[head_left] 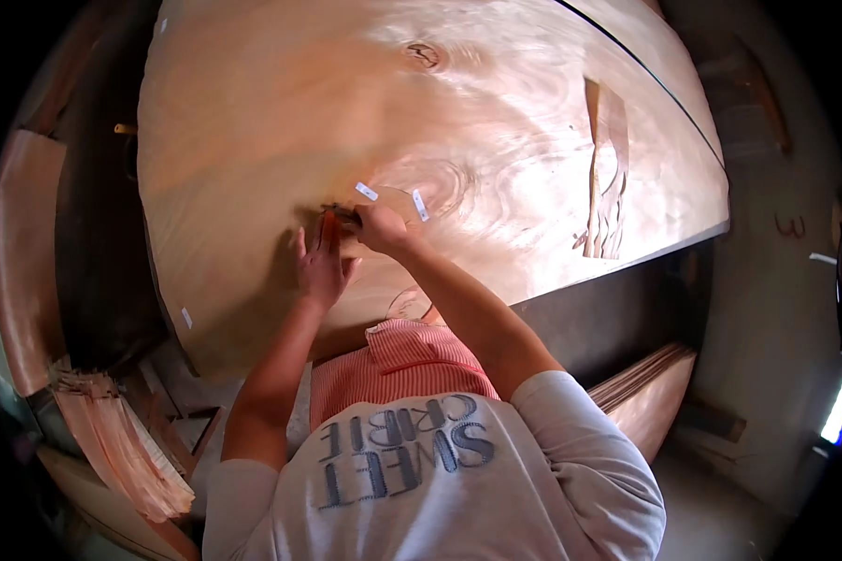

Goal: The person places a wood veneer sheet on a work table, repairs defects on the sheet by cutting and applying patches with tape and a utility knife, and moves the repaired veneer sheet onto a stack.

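Observation:
A large sheet of wood veneer [253, 122] lies in front of me with both hands over its near part. My left hand [325, 271] rests on the sheet with its fingers stretched forward and its thumb out to the side. Just right of those fingertips, my right hand [382, 227] is closed around a small dark tool [344, 213], mostly hidden by the fingers; I cannot tell its exact kind. Two short white tape pieces, one the upper tape piece [367, 191] and the other the right tape piece [419, 205], stick to the veneer close to my right hand.
A narrow torn veneer strip [608, 168] lies on the sheet at right. Another white tape piece [186, 319] is near the left edge. Stacked veneer [650, 388] stands low at right, and a bundle of veneer strips [127, 444] hangs at lower left.

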A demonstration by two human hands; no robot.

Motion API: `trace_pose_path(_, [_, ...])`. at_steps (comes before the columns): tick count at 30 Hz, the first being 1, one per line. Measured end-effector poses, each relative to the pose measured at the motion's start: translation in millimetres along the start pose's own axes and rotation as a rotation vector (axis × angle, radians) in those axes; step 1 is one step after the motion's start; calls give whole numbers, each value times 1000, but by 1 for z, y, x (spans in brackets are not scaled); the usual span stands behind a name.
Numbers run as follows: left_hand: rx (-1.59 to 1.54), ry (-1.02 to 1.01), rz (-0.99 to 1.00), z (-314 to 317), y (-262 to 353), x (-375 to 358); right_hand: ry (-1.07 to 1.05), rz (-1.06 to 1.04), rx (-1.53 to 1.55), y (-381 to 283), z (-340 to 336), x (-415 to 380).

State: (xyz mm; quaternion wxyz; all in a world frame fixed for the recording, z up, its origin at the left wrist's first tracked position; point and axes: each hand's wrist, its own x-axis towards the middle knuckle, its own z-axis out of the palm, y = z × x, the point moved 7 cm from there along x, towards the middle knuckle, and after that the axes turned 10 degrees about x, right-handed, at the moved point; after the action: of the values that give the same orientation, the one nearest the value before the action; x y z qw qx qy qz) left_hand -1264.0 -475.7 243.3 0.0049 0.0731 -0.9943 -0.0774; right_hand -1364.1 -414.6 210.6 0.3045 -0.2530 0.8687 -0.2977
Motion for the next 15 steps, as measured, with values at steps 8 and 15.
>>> trace_pose_path(8, [95,-89,-24,-2,6,5,162,174,687,107,-90,-52])
trace_pose_path(15, [-234,-273,325,26,135,30,478,354,1269,237,-114,-157])
